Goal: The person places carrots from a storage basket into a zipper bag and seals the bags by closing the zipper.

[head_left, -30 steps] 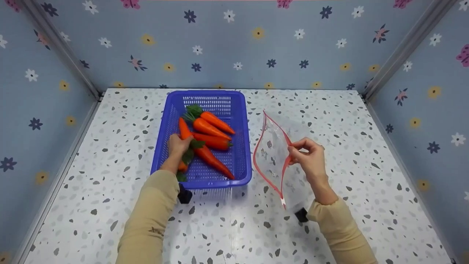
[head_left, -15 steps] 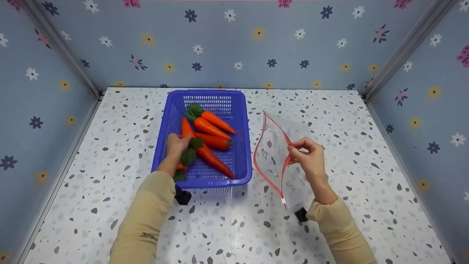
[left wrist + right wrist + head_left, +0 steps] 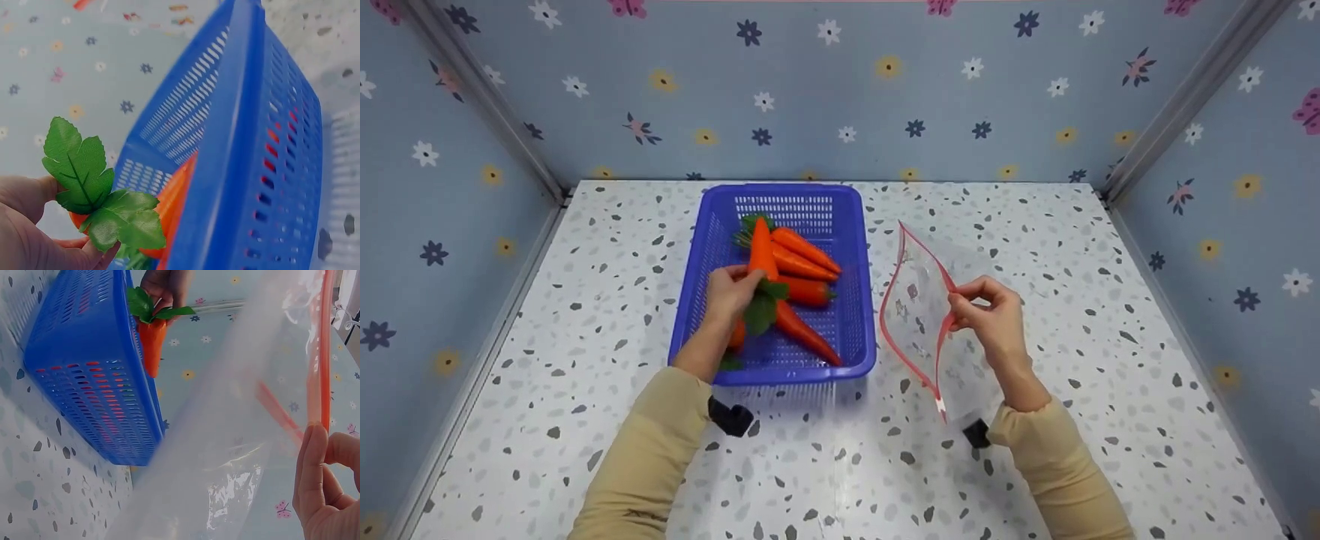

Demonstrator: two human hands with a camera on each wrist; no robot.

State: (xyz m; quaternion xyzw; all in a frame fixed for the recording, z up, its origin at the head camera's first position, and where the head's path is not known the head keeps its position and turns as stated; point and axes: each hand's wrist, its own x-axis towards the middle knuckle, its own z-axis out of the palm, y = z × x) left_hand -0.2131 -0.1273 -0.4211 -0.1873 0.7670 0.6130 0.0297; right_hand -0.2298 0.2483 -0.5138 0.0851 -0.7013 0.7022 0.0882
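Observation:
My left hand [image 3: 729, 296] grips a carrot [image 3: 763, 251] near its leafy end, raised over the blue basket [image 3: 849, 371]. In the left wrist view the carrot's green leaves [image 3: 81, 174] hide most of its orange body. From the right wrist view the same carrot [image 3: 152, 349] points its tip downward. Several other carrots [image 3: 808, 332] lie in the basket below. My right hand [image 3: 994, 315] pinches the red zip edge of a clear zip bag [image 3: 919, 315]. The bag's mouth gapes toward the basket, and no carrot shows inside it.
A speckled white table [image 3: 840, 480] carries the basket and bag side by side. Blue flowered walls [image 3: 840, 90] enclose the table at the back and both sides. The basket's raised rim stands between the left hand and the bag.
My left hand has lifted the carrot off the others, and its tip has swung to the right and away. The right hand and bag stay almost still.

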